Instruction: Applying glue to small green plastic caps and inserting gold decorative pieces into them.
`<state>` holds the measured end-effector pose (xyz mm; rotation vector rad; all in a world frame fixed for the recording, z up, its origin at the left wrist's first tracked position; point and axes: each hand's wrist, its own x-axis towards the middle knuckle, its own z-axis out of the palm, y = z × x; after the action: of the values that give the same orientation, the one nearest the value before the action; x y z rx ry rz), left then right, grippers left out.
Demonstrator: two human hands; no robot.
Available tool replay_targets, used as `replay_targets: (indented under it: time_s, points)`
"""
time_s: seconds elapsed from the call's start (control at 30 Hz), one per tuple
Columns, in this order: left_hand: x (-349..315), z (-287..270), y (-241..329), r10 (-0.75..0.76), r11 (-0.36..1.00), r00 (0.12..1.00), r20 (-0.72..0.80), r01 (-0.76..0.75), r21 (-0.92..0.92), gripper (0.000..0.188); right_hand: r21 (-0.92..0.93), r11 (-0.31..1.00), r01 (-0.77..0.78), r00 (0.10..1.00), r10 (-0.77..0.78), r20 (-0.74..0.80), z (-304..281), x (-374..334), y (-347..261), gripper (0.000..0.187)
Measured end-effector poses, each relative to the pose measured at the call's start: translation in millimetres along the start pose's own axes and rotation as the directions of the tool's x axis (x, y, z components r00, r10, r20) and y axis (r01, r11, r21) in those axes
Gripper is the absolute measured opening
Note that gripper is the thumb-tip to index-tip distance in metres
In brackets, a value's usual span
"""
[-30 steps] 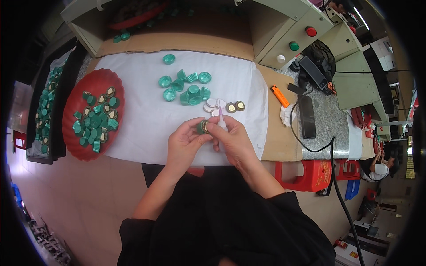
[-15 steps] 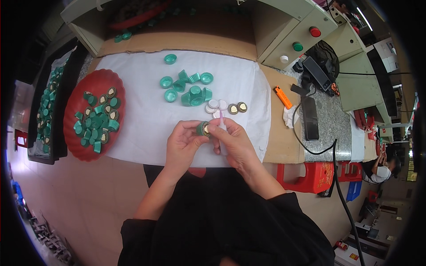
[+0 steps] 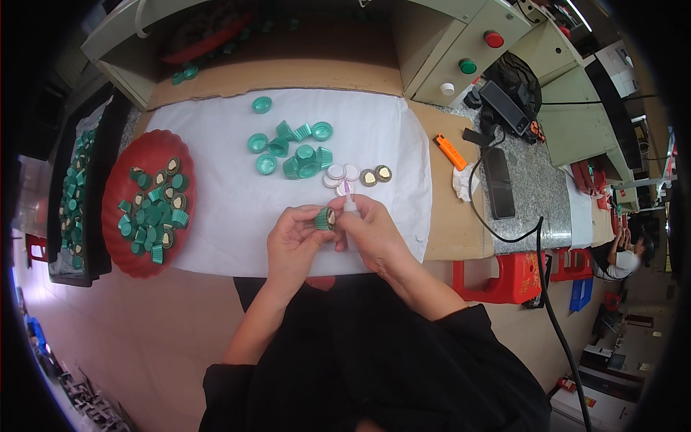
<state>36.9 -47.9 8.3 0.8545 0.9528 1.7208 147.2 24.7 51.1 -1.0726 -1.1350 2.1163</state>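
My left hand (image 3: 289, 241) pinches a green fluted cup (image 3: 323, 219) by its side, its open end turned toward my right fingers. Something dark and pale shows inside that cup. In my right hand (image 3: 376, 236) is a small whitish squeeze bottle (image 3: 350, 206) with a thin pinkish nozzle pointing away from me. The thumb and fingertips of this hand also meet the cup's mouth; what lies between them is hidden. Just beyond sit several white round discs (image 3: 335, 172) and two brown-rimmed discs (image 3: 368, 177) with cream centres. More green cups (image 3: 306, 153) lie loosely grouped farther off.
At left, a red scalloped plate (image 3: 121, 169) bears green cups, some filled; beside it stands a black tray (image 3: 98, 241) of similar pieces. White paper (image 3: 216, 173) covers the bench. An orange cutter (image 3: 450, 153), a dark case (image 3: 498, 183) and a cable lie at right.
The held cup has turned, so its fluted side shows more and its inside less. Both hands keep their grips. The whole view has shifted slightly.
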Motion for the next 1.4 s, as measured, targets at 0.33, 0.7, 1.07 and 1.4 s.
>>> replay_targets:
  time_s: [0.33,0.7,1.07,1.4]
  points:
    - [-4.3,1.6,-5.6,0.082,0.996,0.996,-0.028,-0.081,0.035,0.028,0.146,0.982,-0.123,0.992,0.122,0.019,2.3,-5.4,-5.8,0.010]
    - [-6.3,3.2,-9.3,0.191,0.980,0.981,0.012,-0.191,0.049,0.028,0.274,0.941,-0.197,0.979,0.203,0.008,-1.1,-5.3,-10.2,0.012]
    - [-2.1,2.4,-4.7,0.115,0.990,0.989,-0.095,-0.106,0.094,0.029,0.115,0.991,0.069,0.997,-0.066,-0.029,-26.6,-6.5,-1.7,0.011]
    - [3.3,-7.1,-0.4,-0.010,0.992,0.972,-0.235,-0.019,-0.123,0.028,-0.637,0.755,0.158,0.943,-0.307,-0.129,-61.2,-6.4,-15.6,0.010]
